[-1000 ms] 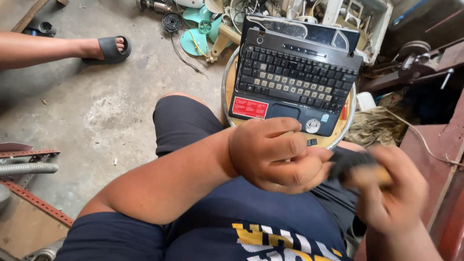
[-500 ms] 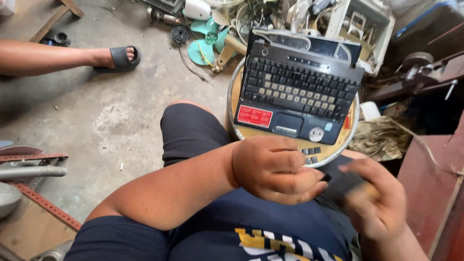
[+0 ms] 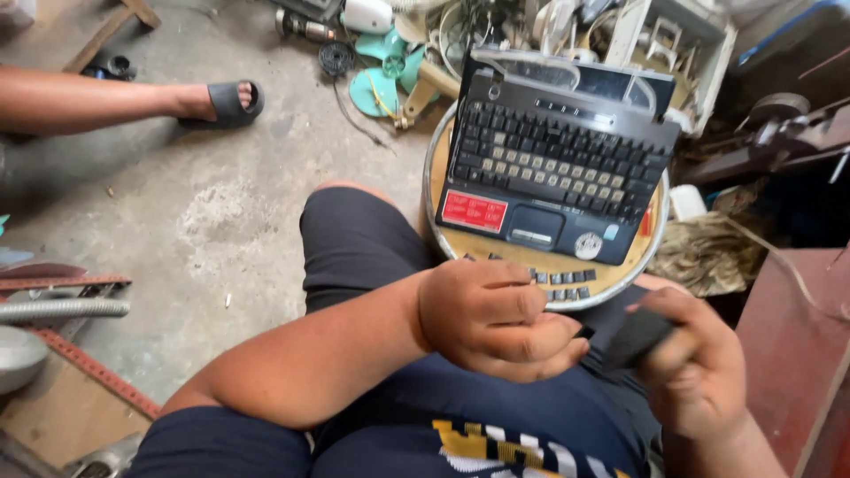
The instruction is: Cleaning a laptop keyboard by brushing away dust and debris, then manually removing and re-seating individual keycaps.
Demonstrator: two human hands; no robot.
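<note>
One dark tool (image 3: pixel 639 335), two hands, one laptop (image 3: pixel 556 168)

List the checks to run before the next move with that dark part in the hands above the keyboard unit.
1. Right hand grips the dark part: ok.
2. Left hand closed by the part's end: ok; contact cannot tell.
3. Keyboard unit lies flat on the round tray: ok.
4. Loose keys on the tray's near edge, inside the rim: ok.
5. Another person's foot far from the hands: ok.
</note>
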